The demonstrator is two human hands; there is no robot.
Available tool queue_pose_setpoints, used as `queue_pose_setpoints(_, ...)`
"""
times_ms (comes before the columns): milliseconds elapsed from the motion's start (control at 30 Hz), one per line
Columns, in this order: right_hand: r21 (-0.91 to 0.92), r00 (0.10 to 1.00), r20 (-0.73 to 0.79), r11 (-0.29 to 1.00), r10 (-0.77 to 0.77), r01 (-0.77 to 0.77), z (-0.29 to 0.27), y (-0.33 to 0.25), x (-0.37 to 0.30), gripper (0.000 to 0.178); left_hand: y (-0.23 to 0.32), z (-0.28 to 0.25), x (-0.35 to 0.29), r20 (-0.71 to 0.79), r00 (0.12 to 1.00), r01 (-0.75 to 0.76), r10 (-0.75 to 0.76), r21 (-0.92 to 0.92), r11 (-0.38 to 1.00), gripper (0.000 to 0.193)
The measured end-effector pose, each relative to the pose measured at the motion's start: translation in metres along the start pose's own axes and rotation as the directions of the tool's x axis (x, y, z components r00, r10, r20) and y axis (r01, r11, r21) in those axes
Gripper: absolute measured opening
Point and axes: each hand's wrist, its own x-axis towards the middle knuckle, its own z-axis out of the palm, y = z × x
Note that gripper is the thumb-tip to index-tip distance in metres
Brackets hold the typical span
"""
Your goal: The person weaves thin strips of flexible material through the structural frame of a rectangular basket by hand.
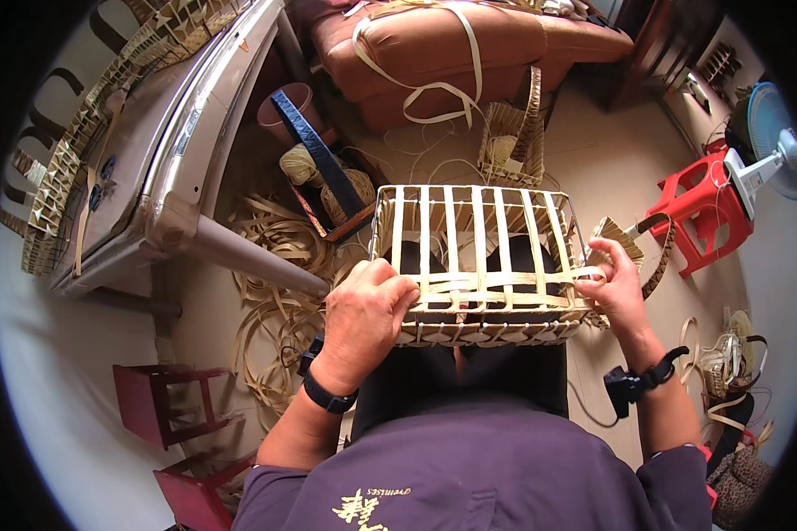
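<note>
A rectangular basket (pixel 475 223) of pale flat strips on a wire frame rests over my lap, with the slatted side facing up. Lengthwise strips (pixel 509 280) cross over and under the slats near its closer edge. At the basket's left corner, my left hand (pixel 360 310) is closed, thumb and forefinger pinching the end of a crossing strip. My right hand (pixel 620 288) is at the right corner. Its thumb and forefinger pinch the same band of strip, where a short loop sticks out past the frame. The palm-side fingers of my left hand are hidden.
Loose strips (pixel 279 234) lie piled on the floor at left, by a table leg (pixel 257 257). Beyond the basket are a blue-handled container (pixel 305 133), a small basket (pixel 514 133) and a sofa (pixel 452 53). A red stool (pixel 704 203) and fan (pixel 777 146) stand right.
</note>
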Motion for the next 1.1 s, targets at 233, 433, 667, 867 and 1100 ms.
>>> queue_pose_setpoints(233, 0.125, 0.997, -0.063, 0.991, -0.046, 0.054, 0.011, 0.005, -0.015, 0.087, -0.003, -0.002, -0.001, 0.023, 0.999, 0.026, -0.026, 0.036, 0.999, 0.005)
queue_pose_setpoints(433, 0.116, 1.0, 0.005, 0.993, 0.025, -0.025, 0.009, 0.007, -0.013, 0.077, 0.002, -0.002, -0.001, 0.064, 0.997, 0.052, -0.054, 0.028, 0.998, 0.011)
queue_pose_setpoints(667, -0.347, 0.959, -0.053, 0.906, -0.278, 0.243, 0.008, 0.007, -0.014, 0.07, 0.003, 0.001, 0.0, 0.007, 1.0, 0.027, -0.027, 0.007, 1.0, 0.006)
queue_pose_setpoints(867, 0.072, 0.982, -0.153, 0.99, -0.11, 0.122, 0.017, 0.015, -0.016, 0.084, 0.005, -0.003, 0.001, 0.052, 0.998, 0.041, -0.041, 0.013, 0.999, 0.008)
queue_pose_setpoints(1100, -0.008, 0.981, -0.119, 0.988, -0.155, 0.156, 0.009, 0.018, -0.012, 0.082, 0.007, 0.001, 0.001, -0.01, 1.0, 0.014, -0.013, 0.009, 1.0, 0.006)
